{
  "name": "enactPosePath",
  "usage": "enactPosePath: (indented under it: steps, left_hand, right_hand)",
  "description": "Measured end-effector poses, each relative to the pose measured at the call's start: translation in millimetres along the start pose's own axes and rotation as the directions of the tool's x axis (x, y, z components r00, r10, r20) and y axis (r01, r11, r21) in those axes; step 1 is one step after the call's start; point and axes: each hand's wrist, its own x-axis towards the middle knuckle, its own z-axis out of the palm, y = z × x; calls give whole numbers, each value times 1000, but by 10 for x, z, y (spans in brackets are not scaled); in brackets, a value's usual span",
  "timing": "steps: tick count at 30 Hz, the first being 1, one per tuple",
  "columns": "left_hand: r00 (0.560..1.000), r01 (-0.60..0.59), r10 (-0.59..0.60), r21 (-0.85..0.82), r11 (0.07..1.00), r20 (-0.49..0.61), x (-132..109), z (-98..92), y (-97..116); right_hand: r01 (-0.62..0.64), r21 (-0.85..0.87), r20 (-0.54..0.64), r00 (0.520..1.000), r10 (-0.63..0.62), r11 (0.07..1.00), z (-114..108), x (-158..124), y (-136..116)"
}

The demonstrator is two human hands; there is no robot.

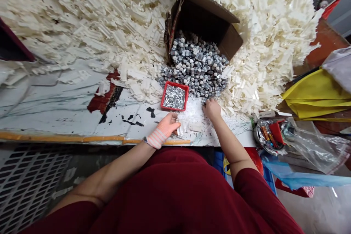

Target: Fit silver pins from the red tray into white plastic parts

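Paint-stained workbench (55, 109), one red tray (174, 85), left hand (166, 126), right hand (211, 109)

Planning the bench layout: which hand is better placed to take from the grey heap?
Right, probably: the right hand sits at the edge of the grey metal heap, while the left hand is farther off, below the red tray.

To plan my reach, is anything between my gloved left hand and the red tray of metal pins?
Nothing visible stands in the way. The gloved left hand is just in front of the near edge of the red tray, with only a narrow strip of the white-painted tabletop between them.
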Motion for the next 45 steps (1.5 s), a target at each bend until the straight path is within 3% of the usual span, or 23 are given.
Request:
enactPosePath:
  steps: [5, 8, 10, 12, 13, 15, 18, 20, 24, 25, 27, 29, 31, 36, 41, 45]
  left_hand:
    - [1000, 12, -12, 50, 999, 1, -8, -29, 19]
    - [999, 17, -18, 30, 999, 26, 35, -30, -21]
    - [1000, 16, -17, 9, 1000, 20, 76, -18, -52]
    - [1000, 13, -13, -15, 1000, 6, 118, -4, -75]
    - [1000, 15, -15, -27, 1000, -1, 136, 4, -82]
    - [1000, 25, -26, -52, 998, -5, 159, 15, -89]
    - [999, 40, -40, -71, 997, 1, 160, 16, -84]
    - [999, 43, -42, -86, 995, 11, 147, 3, -76]
    - [998, 52, -48, -152, 987, 29, 127, -24, -43]
    - [998, 56, -50, -167, 984, 38, 125, -25, -31]
    - [998, 57, -48, -190, 980, 49, 124, -16, -6]
    - [998, 54, -44, -204, 978, 55, 131, 0, 12]
    - [998, 50, -40, -211, 976, 52, 144, 15, 16]
    - [999, 33, -33, -224, 974, 4, 187, 35, 6]
    - [998, 27, -40, -235, 972, -50, 185, 40, 66]
    - [997, -6, -11, -235, 972, -70, 148, 52, 107]
  right_hand:
    - [48, 40, -40, 998, -46, 998, 91, 95, -18]
    - [-15, 258, -142, 989, 53, 966, 88, 112, 47]
    - [-76, 505, -142, 975, 170, 860, 79, 113, 73]
    - [-78, 687, -86, 979, 186, 723, 88, 94, 50]
    - [-57, 722, -72, 985, 156, 690, 101, 77, 20]
    - [1, 706, -93, 991, 91, 708, 138, 40, -56]
    - [14, 683, -125, 987, 98, 730, 192, 22, -136]
    - [-38, 781, -65, 988, 141, 624, 210, 43, -140]
    - [-222, 954, 189, 967, 169, 200, 191, 98, -107]
    - [-246, 958, 219, 959, 177, 145, 179, 103, -105]
    - [-207, 958, 164, 962, 217, 196, 150, 98, -118]
    - [-84, 930, 1, 974, 227, 359, 119, 81, -149]
    - [8, 891, -108, 975, 196, 454, 83, 66, -192]
    - [79, 833, -217, 957, 193, 548, -83, 2, -328]
    - [176, 835, -255, 963, 83, 521, -281, -381, -542]
    - [315, 665, -401, 916, -32, 677, -260, -720, -717]
